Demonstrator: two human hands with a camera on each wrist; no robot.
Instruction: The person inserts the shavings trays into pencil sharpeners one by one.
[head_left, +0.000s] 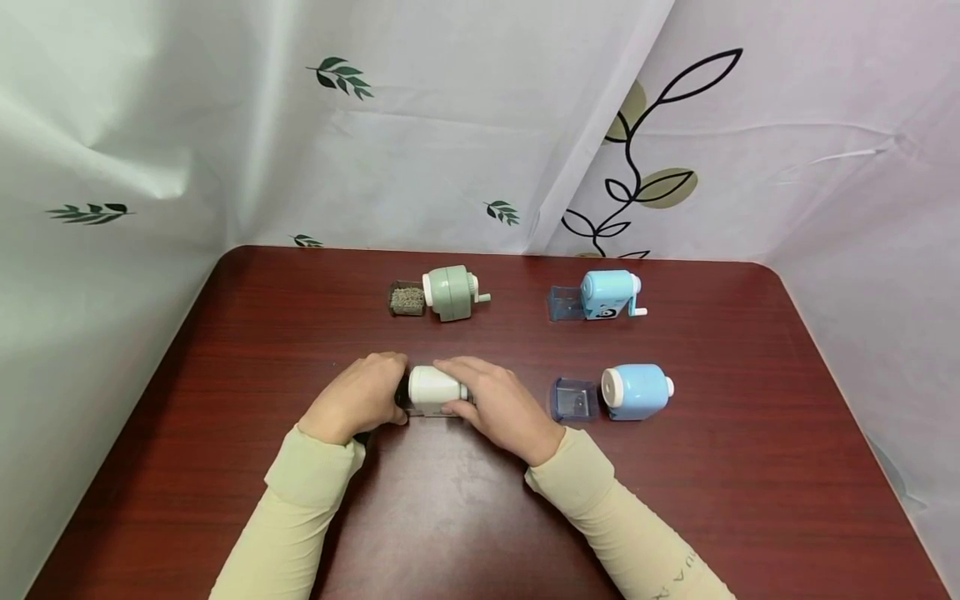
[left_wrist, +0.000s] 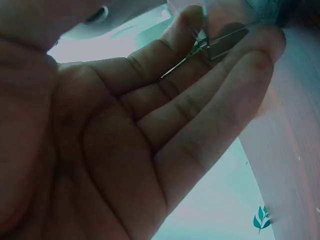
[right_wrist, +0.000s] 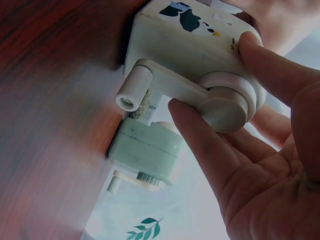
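In the head view, a white hand-crank pencil sharpener [head_left: 433, 387] lies between my two hands on the table. My right hand [head_left: 501, 407] grips its body, thumb on the near side and fingers over the far side. The right wrist view shows the sharpener's crank handle [right_wrist: 134, 88], its round knob [right_wrist: 225, 107] and dark printed pictures on its side. At the sharpener's left end, my left hand [head_left: 363, 395] pinches a clear plastic shavings drawer [left_wrist: 227, 41], seen at the fingertips in the left wrist view. The rest of the drawer is mostly hidden.
Behind stands a green sharpener [head_left: 450, 293] with a drawer of shavings [head_left: 407, 299] beside it. To the right are a light blue sharpener [head_left: 606, 293] with its drawer [head_left: 566, 303] and a blue sharpener [head_left: 639, 392] with a separate drawer [head_left: 574, 399]. A curtain [head_left: 420, 150] hangs behind the table.
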